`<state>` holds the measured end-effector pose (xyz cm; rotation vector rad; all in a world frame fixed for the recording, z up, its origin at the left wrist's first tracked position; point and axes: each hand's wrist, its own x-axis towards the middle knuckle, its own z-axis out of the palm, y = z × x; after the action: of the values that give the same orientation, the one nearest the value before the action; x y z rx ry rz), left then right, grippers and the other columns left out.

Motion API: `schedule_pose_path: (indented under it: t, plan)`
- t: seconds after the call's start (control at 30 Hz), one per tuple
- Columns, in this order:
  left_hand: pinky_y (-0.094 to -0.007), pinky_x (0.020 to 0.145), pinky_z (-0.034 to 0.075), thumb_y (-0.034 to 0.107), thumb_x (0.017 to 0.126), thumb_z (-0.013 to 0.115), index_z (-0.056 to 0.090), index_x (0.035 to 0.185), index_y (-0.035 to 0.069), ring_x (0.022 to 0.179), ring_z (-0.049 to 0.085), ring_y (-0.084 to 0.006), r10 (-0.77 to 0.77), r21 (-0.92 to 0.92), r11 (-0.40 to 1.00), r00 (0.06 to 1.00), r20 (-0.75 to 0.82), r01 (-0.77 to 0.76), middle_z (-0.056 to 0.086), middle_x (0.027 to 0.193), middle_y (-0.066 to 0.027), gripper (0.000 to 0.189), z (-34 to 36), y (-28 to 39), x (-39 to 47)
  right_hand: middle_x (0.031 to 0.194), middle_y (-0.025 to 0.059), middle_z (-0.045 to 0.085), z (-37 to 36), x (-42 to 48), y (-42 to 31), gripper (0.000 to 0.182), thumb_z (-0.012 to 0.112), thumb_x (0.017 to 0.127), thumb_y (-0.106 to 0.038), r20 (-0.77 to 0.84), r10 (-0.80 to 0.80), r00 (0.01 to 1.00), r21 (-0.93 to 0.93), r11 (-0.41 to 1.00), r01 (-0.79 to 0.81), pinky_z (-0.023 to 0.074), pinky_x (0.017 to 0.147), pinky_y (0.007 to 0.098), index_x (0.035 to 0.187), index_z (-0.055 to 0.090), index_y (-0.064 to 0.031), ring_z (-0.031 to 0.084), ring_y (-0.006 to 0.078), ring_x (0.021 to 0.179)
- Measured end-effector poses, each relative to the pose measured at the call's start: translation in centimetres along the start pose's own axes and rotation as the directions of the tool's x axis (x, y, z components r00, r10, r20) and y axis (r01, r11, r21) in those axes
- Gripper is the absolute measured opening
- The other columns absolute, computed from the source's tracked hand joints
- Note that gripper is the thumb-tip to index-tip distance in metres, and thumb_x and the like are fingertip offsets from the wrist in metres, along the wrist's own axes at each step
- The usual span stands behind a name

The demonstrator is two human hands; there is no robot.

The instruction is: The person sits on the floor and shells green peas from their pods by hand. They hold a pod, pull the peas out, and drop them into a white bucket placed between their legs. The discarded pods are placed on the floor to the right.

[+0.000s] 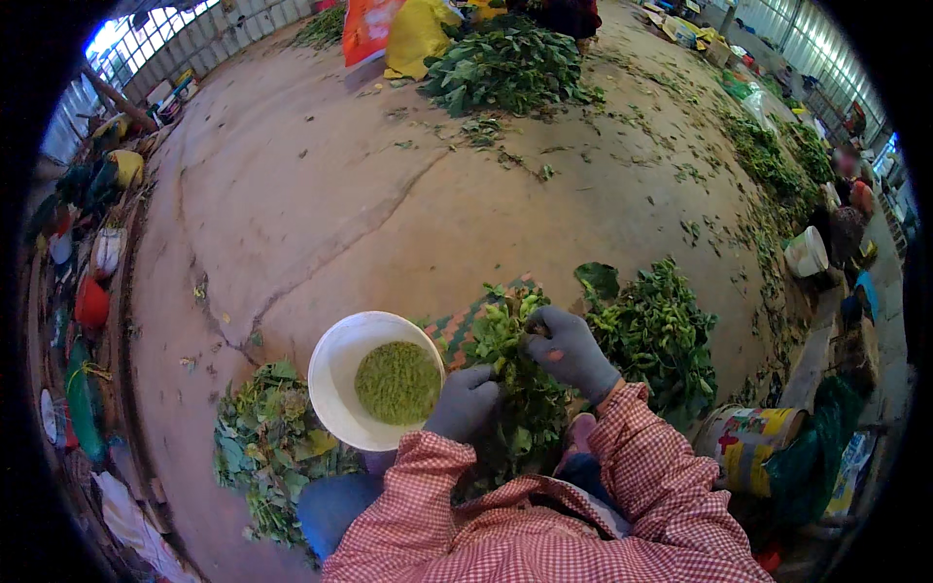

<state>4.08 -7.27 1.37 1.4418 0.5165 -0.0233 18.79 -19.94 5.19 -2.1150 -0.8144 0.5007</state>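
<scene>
My right hand [571, 350], in a grey glove, is closed around the stems of a leafy green bean plant [519, 364] with pods on it. Curled beside the same plant is my left hand [464, 404], also gloved. Its fingertips are at the leaves, and whether they pinch a pod is hidden. Left of that hand stands a white plastic bucket [332, 364], partly filled with green pods [397, 382]. A heap of podded bean plants [656, 328] lies just right of my right hand.
Stripped stalks and leaves [280, 452] are piled left of the bucket. A printed bucket [751, 444] lies tipped at the right. Farther off are a large leafy pile [510, 62], a yellow sack [415, 36], a person [849, 211] and a white bucket [806, 252].
</scene>
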Motion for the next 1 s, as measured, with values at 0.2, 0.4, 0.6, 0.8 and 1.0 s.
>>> schedule_pose_path:
  t: [0.2,0.4,0.6,0.8,1.0]
  plan:
    - [-0.0309,0.061,0.045,0.015,0.078,0.052,0.064,0.097,-0.003,0.064,0.055,-0.0170,0.051,0.180,0.983,0.994,-0.101,-0.032,0.060,0.071,-0.0067,0.028,-1.1,1.7,-0.9,0.087,0.0192,0.063,0.2,-0.9,0.1,0.028,0.065,0.077,-0.016,-0.098,-0.106,0.990,0.052,0.992,0.112,0.0481,0.067,0.0389,0.099,0.060,0.0009,0.061,0.0310,0.072]
    - [-0.0355,0.060,0.047,0.018,0.074,0.063,0.062,0.098,0.000,0.070,0.060,-0.0209,0.125,-0.058,0.990,0.988,-0.088,-0.131,0.060,0.074,-0.0090,0.031,-1.7,2.3,-0.1,0.089,0.0139,0.065,0.6,-2.2,0.4,0.033,0.067,0.080,-0.015,-0.147,-0.145,0.979,-0.009,0.989,0.145,0.0503,0.068,0.0290,0.108,0.060,0.0010,0.062,0.0156,0.073]
    - [-0.0406,0.064,0.048,0.010,0.069,0.067,0.061,0.097,0.001,0.077,0.061,-0.0356,0.521,0.501,0.729,0.853,0.036,-0.466,0.061,0.082,-0.0173,0.030,1.1,-0.5,1.0,0.084,0.0156,0.062,2.2,-3.8,-0.3,0.035,0.068,0.076,-0.015,-0.173,-0.395,0.902,-0.066,0.919,0.389,0.0503,0.064,0.0305,0.106,0.060,0.0012,0.062,0.0200,0.069]
    - [-0.0294,0.056,0.046,0.007,0.078,0.058,0.060,0.087,0.002,0.064,0.057,-0.0156,0.439,0.363,0.846,0.897,-0.060,-0.390,0.058,0.073,-0.0062,0.010,2.6,0.4,0.4,0.076,0.0115,0.062,0.3,-4.3,0.3,0.035,0.061,0.080,-0.024,0.020,0.011,1.000,-0.041,0.999,-0.010,0.0495,0.058,0.0324,0.103,0.061,0.0034,0.063,0.0185,0.068]
    - [-0.0243,0.055,0.043,0.019,0.081,0.056,0.062,0.094,0.001,0.063,0.053,-0.0108,-0.020,-0.287,0.958,0.993,-0.119,-0.015,0.058,0.074,-0.0020,0.023,3.1,-0.1,0.6,0.072,0.0047,0.060,-1.2,-4.3,0.4,0.036,0.050,0.087,-0.024,0.332,0.163,0.929,0.492,0.810,-0.318,0.0430,0.050,0.0222,0.107,0.062,0.0038,0.054,0.0096,0.055]
